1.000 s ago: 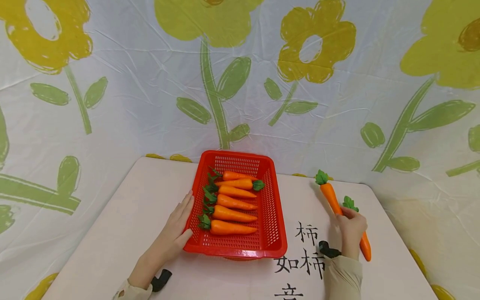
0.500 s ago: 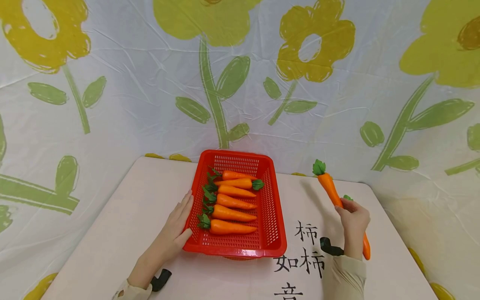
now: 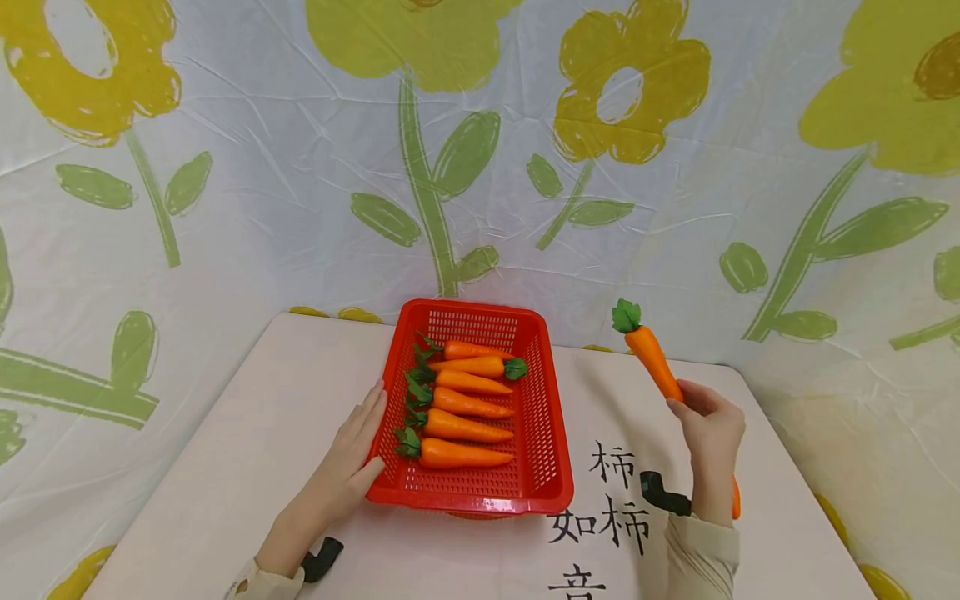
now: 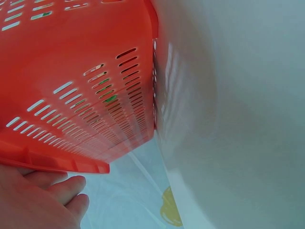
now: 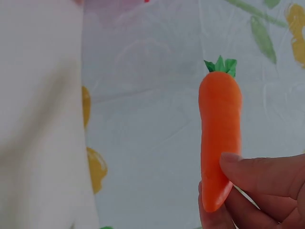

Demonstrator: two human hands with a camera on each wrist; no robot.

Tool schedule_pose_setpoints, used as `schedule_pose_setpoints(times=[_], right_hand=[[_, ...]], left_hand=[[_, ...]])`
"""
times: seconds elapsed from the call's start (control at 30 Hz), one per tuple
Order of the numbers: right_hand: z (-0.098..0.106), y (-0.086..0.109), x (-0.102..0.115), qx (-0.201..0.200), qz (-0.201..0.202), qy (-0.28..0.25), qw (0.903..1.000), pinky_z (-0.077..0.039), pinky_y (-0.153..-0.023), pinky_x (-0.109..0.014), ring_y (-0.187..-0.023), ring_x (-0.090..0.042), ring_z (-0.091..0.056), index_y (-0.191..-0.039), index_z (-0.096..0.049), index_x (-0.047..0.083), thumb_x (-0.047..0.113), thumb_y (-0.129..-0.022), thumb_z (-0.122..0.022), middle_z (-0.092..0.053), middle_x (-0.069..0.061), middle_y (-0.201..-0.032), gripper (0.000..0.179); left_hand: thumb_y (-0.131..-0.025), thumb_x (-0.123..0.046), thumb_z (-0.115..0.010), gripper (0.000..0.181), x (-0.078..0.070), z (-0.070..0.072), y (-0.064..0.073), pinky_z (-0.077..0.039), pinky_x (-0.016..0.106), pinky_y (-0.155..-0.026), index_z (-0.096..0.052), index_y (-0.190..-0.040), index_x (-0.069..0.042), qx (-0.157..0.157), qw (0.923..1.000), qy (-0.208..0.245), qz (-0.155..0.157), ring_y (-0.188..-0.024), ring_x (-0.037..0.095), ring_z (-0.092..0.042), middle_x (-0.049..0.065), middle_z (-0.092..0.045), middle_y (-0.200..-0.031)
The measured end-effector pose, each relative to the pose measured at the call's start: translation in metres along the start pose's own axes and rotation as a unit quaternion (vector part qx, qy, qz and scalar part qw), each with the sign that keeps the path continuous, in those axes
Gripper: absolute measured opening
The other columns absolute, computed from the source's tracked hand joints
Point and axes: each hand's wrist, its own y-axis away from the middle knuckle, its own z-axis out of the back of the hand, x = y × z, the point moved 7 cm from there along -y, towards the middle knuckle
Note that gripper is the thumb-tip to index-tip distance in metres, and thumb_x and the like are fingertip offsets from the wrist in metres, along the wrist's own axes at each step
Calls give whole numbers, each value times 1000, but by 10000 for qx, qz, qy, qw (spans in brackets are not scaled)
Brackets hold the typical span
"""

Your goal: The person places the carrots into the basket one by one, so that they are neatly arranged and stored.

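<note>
In the head view my right hand (image 3: 712, 421) pinches a carrot (image 3: 652, 360) near its thin end between thumb and fingers, leafy top pointing up and left. The right wrist view shows that carrot (image 5: 220, 129) upright, the thumb pressed on its lower part. Another carrot (image 3: 737, 498) lies on the table, mostly hidden behind the right hand and wrist. My left hand (image 3: 352, 450) rests along the left rim of a red plastic basket (image 3: 555, 417), fingers straight. From the left wrist, fingers (image 4: 69, 188) show against the rim of the slotted basket wall (image 4: 95, 124).
Several carrots (image 3: 468, 427) lie side by side in the basket, most with leaves to the left and one turned the other way. The pale table (image 3: 247, 433) bears black written characters (image 3: 618, 525). A flower-print cloth (image 3: 285, 167) hangs behind its back edge.
The right hand has lifted its carrot higher off the table, the leafy top moving up and left, the hand slightly right. The left hand and basket have stayed in place.
</note>
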Motion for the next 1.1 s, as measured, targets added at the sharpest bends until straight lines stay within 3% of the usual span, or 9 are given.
schedule_pose_setpoints(times=[0.33, 0.67, 0.9, 1.1], right_hand=[[0, 21, 38, 243, 439, -389, 9980, -49, -76, -11, -86, -1, -62, -122, -71, 2, 1, -84, -74, -72, 0, -104, 37], [-10, 47, 71, 654, 905, -623, 9918, -52, -75, -12, -80, 4, -66, -119, -71, 0, -5, -83, -73, -72, -9, -105, 36], [-23, 59, 84, 1039, 1171, -589, 9859, -52, -77, -13, -86, 1, -66, -120, -71, 0, -4, -85, -72, -69, -18, -113, 35], [-33, 68, 94, 1375, 1358, -634, 9791, -53, -78, -15, -90, -4, -66, -120, -70, -1, -3, -86, -71, -69, -16, -114, 34]], left_hand=[[-82, -3, -47, 81, 0, 0, 1, 3, 21, -118, -17, -157, 0, -10, 10000, -13, -29, -150, 29, -16, 12, -12, -165], [-82, -3, -47, 81, -1, 1, 1, 2, 22, -118, -18, -156, 2, -66, 9998, -75, -172, -149, 31, -17, 15, -14, -164], [-82, -2, -47, 80, -2, 1, 0, 1, 24, -119, -18, -156, 3, -72, 9997, -108, -196, -149, 33, -17, 16, -15, -164], [-82, -3, -47, 80, -2, 1, 1, 1, 24, -119, -17, -156, 3, -61, 9998, -112, -146, -149, 31, -16, 14, -14, -165]])
